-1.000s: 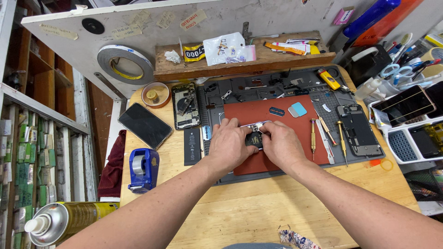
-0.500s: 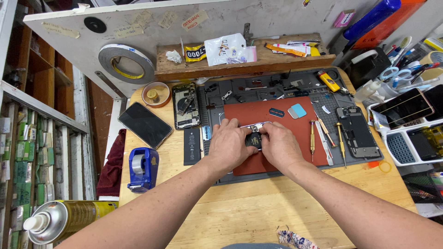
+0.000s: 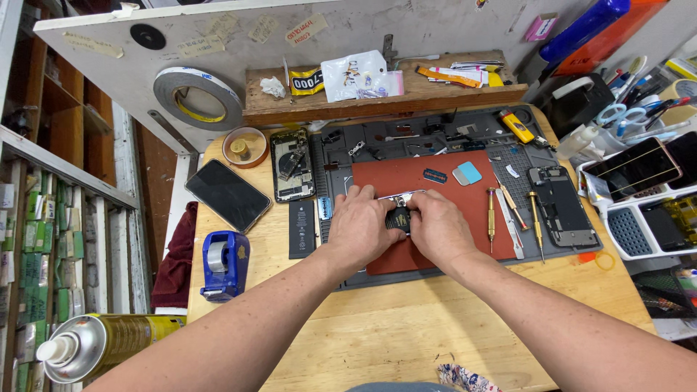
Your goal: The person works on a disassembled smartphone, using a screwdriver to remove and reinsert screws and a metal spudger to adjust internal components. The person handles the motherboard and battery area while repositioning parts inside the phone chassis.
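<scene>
both hands meet over a small dark phone part with a silvery strip at its top, which lies on the red mat near the mat's middle. the left hand has its fingers curled in and pinched on the part's left side; the right hand pinches it from the right, thumbs nearly touching. the red mat sits in a grey work tray on the wooden table. just right of the right hand lie 3 screwdrivers and an opened phone frame. left of the tray lie a black battery, a phone shell and a dark phone, with a blue tape dispenser nearer
</scene>
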